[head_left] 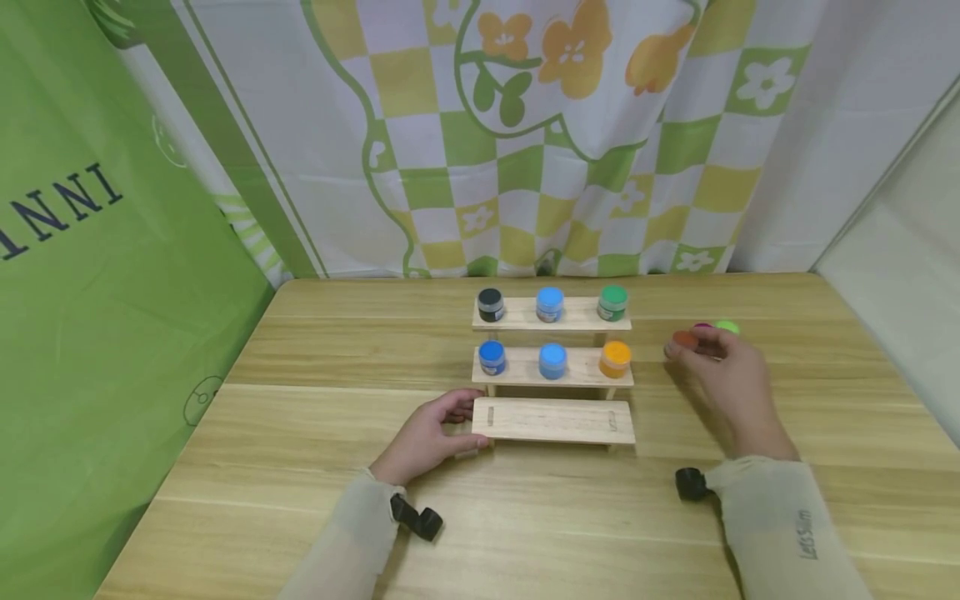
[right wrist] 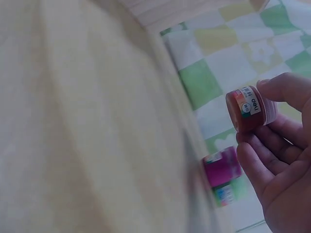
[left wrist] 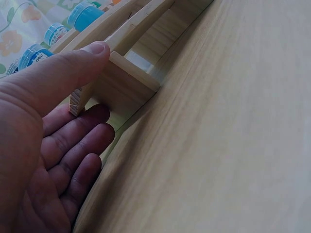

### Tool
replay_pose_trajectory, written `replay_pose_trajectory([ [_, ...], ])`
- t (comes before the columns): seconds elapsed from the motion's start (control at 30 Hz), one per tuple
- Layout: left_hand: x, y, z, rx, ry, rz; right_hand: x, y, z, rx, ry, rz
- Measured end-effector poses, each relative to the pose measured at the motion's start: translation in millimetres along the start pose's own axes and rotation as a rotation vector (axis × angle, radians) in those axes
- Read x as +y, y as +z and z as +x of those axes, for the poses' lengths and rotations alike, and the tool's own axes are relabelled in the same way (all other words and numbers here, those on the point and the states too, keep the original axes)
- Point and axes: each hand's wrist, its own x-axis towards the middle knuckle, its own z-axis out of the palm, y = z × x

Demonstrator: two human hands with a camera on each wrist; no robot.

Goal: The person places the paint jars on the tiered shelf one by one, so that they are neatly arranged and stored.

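Observation:
My right hand (head_left: 735, 387) pinches a small reddish-brown paint jar (right wrist: 247, 109) between thumb and fingers, raised off the table. Behind that hand are a magenta jar (right wrist: 221, 167) and a light green jar (head_left: 727, 327), partly covered in the head view. With my left hand (head_left: 431, 437) I hold the left end of the lowest step of a three-step wooden rack (head_left: 551, 419), thumb along its edge and fingers curled beneath. The middle step carries dark blue (head_left: 492, 357), light blue (head_left: 552, 361) and orange (head_left: 615, 358) jars; the top step has black (head_left: 491, 304), light blue (head_left: 550, 304) and green (head_left: 612, 302) ones.
The rack stands on a wood-grain table (head_left: 322, 350). A checked, flowered curtain (head_left: 495, 167) hangs behind the table's back edge. Green cloth (head_left: 112, 333) rises on the left, and a pale wall (head_left: 900, 242) on the right.

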Motion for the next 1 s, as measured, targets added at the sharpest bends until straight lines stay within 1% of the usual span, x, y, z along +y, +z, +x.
replay_pose_trajectory([
  [0.1,0.1,-0.1,0.1,0.001,-0.007,-0.004,-6,-4,-1.9,0.027,-0.026,-0.018],
  [0.4,-0.9,-0.3,0.2,-0.001,-0.016,-0.009,-25,-9,-11.3,0.089,-0.107,-0.026],
  [0.73,-1.0,0.1,0.3,-0.001,-0.014,-0.006,-45,-11,-21.6,0.135,-0.144,-0.054],
  [0.87,-1.1,0.1,0.5,-0.002,-0.012,-0.005,-53,-11,-27.5,0.137,-0.157,-0.056],
  [1.0,-1.1,0.0,0.5,-0.002,-0.01,-0.003,-60,-10,-33.2,0.128,-0.187,-0.038],
])
